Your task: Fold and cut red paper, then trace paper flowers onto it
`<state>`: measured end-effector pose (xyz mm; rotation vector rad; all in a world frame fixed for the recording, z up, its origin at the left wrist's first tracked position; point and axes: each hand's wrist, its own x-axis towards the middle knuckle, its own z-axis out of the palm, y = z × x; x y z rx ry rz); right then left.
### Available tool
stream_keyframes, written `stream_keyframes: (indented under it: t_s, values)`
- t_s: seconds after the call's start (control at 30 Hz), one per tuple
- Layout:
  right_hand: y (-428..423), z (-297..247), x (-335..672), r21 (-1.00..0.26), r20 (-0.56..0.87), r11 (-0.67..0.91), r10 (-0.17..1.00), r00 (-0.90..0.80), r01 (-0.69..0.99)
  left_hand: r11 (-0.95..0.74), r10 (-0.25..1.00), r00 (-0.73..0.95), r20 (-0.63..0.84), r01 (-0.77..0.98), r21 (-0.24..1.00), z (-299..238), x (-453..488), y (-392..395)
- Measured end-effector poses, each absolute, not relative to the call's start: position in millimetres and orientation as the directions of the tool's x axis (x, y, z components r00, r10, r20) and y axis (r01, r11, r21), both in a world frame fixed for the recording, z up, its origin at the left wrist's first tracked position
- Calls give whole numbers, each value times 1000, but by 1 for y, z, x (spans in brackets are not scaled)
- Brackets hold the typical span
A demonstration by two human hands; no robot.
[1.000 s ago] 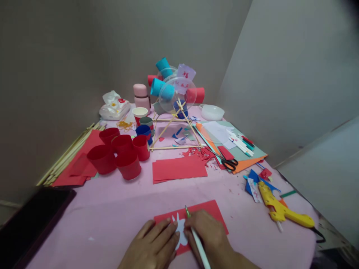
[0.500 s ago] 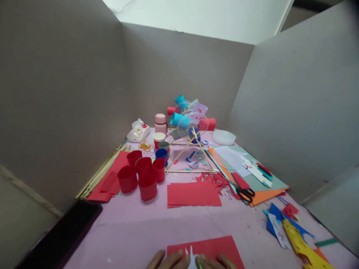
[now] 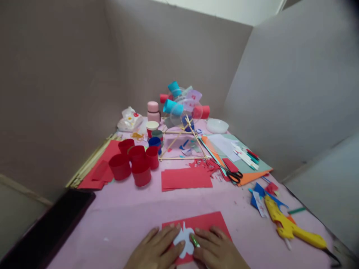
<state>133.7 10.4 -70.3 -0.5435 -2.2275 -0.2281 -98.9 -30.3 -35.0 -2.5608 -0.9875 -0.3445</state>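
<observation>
White, lobed cutout (image 3: 184,239) touched at its 8 o'clock by left hand (image 3: 157,247), fingers extended; green-tipped pen (image 3: 195,241) apparently gripped by right hand (image 3: 215,247).

The pink-covered table (image 3: 120,220) is presenting a matt, faintly creased surface. By its near edge, a flat red rectangular paper sheet (image 3: 207,221) is looking smooth and matt, a white lobed paper cut-out (image 3: 187,235) on it is looking just as dull, and a slim green-ended pen-like tool (image 3: 195,241) is showing some gloss. Towards the left edge, short red cylindrical paper cups (image 3: 141,176) are looking matt, and long thin wooden sticks (image 3: 91,158) are looking bare. By the right edge, a yellow pistol-shaped plastic glue gun (image 3: 283,223) is giving off a soft sheen. Near the far edge, a translucent white round plastic bowl (image 3: 217,127) is looking smooth.
</observation>
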Motion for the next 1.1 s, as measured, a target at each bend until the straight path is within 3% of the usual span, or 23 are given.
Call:
stream_keyframes:
  t_s: [0.17,0.33,0.5,0.63,0.73,0.8,0.9,1.0,1.1]
  values:
    - [4,-60,143,-111,684,875,412,-602,472,-707,661,680,317,706,-38,-19,-88,-31]
    - [1,-59,147,-132,631,878,432,-644,460,-621,766,524,373,752,221,-19,-74,-29]
    - [-1,-51,149,-202,618,882,452,-644,425,-564,821,468,326,753,339,-20,-71,-30]
    - [-1,-45,159,-493,687,785,616,-385,376,-556,831,484,276,750,359,-17,-73,-28]
    - [1,-40,168,-717,594,588,796,-113,373,-556,831,489,267,749,360,-18,-76,-26]
    - [2,-36,171,-765,545,518,837,-43,383,-563,826,497,266,745,358,-19,-77,-25]
    - [2,-32,166,-642,601,666,745,-290,379,-575,818,502,281,737,355,-20,-77,-24]
    - [1,-34,154,-347,591,869,495,-637,354,-575,817,490,305,738,354,-21,-75,-24]
    - [1,-38,145,-221,549,907,419,-723,357,-552,831,458,316,750,365,-21,-78,-24]
